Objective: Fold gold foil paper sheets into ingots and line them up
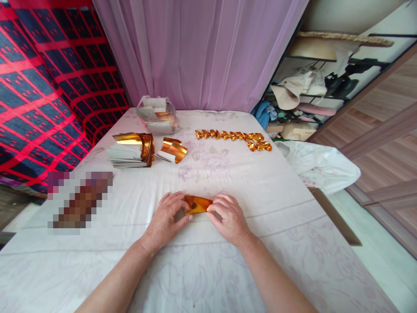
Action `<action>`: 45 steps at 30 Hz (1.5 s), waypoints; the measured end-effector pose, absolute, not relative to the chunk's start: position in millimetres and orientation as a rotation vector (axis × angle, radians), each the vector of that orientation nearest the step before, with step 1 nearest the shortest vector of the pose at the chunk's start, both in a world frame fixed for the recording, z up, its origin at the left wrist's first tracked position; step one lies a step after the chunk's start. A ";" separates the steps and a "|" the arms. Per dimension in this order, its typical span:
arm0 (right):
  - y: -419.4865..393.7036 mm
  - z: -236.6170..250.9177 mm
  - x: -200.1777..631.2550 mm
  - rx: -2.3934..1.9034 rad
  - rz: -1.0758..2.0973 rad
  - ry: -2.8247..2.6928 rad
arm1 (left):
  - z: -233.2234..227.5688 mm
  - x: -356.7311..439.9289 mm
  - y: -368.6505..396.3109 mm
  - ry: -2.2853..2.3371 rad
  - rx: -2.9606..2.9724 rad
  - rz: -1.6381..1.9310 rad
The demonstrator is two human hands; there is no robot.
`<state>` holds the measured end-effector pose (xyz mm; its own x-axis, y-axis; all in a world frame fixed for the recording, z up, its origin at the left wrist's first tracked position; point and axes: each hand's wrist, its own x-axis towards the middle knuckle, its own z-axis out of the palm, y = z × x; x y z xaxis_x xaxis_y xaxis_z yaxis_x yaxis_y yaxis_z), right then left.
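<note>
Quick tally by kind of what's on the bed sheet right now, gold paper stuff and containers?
Gold sheet held by left hand and right hand: 1
Stacks of gold paper: 2, second one
Row of folded gold pieces: 1
Clear plastic bag: 1
Total: 5

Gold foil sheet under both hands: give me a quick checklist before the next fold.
1. Gold foil sheet lies flat on the white cloth: ok.
2. Left hand pins its left end: ok.
3. Right hand pins its right end: ok.
4. Edges lined up: cannot tell, fingers cover them.
5. Cloth around the sheet free of clutter: ok.
6. Stack of unfolded sheets and row of folded gold pieces lie apart from the hands: ok.
</note>
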<state>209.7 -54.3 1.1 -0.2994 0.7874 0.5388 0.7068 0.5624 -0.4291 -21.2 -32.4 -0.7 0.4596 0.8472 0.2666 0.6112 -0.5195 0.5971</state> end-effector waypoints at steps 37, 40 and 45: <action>-58.6 -4.8 207.9 -1.465 0.505 -1.848 | 17.3 -15.7 -44.3 1.148 2.365 0.889; -57.2 -9.8 208.8 -1.481 0.431 -1.884 | 16.5 -12.4 -43.5 0.998 2.502 0.784; -55.1 -13.2 209.4 -1.503 0.298 -1.935 | 15.1 -11.3 -43.9 1.015 2.537 0.576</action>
